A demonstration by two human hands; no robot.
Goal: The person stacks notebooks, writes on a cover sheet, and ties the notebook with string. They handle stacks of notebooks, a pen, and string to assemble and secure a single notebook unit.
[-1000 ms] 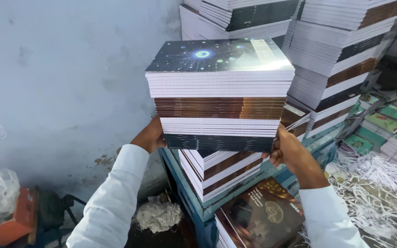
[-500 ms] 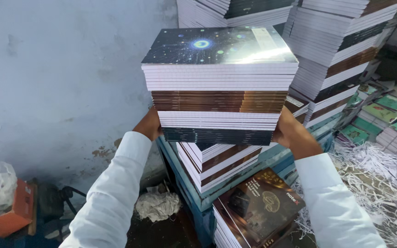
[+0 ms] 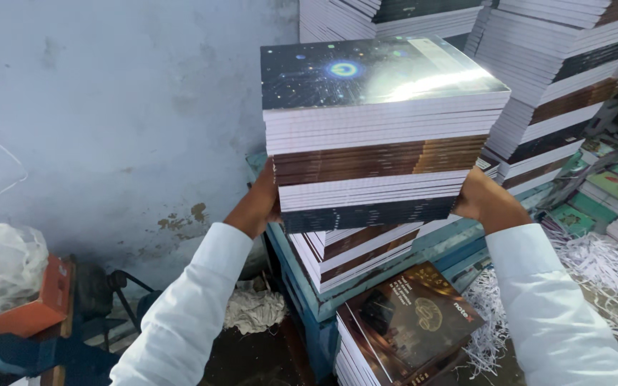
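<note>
Above blue pallet [image 3: 423,246]: notebook stack [image 3: 377,154] held clear of lower pile [image 3: 355,250].
L hand [image 3: 259,204]: I've fingers clamped under stack.
R hand [image 3: 488,204]: same.
Change: I raised it higher, closer vs 1 s ago; lift underway.

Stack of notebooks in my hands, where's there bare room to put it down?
Little. Left of the blue pallet, dark floor lies between a white rag and your left sleeve. The pallet carries stacks; shredded paper and green books crowd the right.
</note>
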